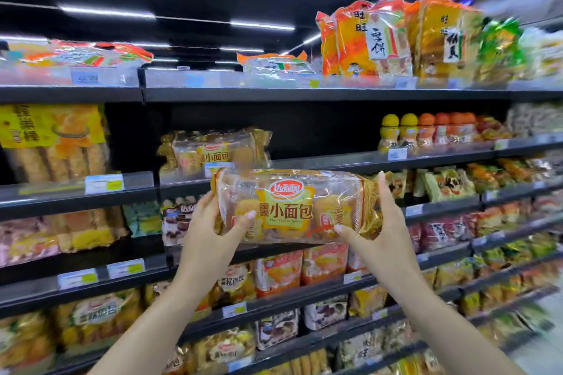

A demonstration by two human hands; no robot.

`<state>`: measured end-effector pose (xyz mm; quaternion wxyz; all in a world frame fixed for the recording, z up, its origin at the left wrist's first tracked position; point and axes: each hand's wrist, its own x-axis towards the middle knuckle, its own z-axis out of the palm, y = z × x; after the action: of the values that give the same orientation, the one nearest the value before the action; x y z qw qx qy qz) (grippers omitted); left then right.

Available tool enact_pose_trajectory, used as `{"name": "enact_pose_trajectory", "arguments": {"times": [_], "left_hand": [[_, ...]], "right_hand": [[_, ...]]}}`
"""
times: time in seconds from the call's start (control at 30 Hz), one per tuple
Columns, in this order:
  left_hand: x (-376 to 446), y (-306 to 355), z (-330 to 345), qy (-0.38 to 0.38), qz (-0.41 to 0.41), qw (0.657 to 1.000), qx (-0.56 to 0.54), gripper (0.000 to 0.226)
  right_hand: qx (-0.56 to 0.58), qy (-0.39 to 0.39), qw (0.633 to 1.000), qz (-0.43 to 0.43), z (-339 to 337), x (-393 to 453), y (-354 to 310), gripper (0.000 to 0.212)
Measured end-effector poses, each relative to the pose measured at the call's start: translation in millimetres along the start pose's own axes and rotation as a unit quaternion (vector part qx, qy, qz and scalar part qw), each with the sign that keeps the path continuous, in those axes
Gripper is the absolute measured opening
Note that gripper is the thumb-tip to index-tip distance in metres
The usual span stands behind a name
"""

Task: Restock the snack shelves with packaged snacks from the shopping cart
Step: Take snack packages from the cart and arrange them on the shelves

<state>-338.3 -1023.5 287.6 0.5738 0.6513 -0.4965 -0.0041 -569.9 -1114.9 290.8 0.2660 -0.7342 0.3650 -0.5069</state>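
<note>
Head view is showing one bread packet (297,207), a long clear plastic bag with crinkled gold ends and a yellow label, and two hands are holding it in the air in front of the shelves (304,94). At the left end of this packet the left hand (210,222) is gripping it, the thumb is lying on the front film and the fingers are going behind. At the right end the right hand (380,222) is gripping it the same way, thumb pressing the front, fingers reaching up behind the gold edge. Round soft buns are showing through the film. Just behind and above the packet, to its left, one second packet of the same kind (213,151) is lying on a dark metal shelf, behind a price tag. Far above the packet, to its right, several tall orange and yellow bags (393,36) are standing upright on the top shelf; I cannot count them exactly. Right of the packet, higher, about six small bottles (426,131) with round yellow and orange caps are standing in one row. Below the packet more glossy bags are filling the lower shelves, blurred.
</note>
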Motion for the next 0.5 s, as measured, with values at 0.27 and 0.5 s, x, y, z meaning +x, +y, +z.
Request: {"name": "enact_pose_trajectory", "arguments": {"times": [0.27,0.5], "left_hand": [[72.4,-1.4,68.0,0.002,0.006,1.000,-0.009,0.067],[154.2,-6.3,125.5,0.044,0.059,0.997,-0.030,0.060]], "right_hand": [[-0.013,0.019,0.999,-0.023,-16.7,80.6,48.7,0.106],[-0.030,0.047,0.997,-0.056,-8.3,175.9,87.9,0.105]]}}
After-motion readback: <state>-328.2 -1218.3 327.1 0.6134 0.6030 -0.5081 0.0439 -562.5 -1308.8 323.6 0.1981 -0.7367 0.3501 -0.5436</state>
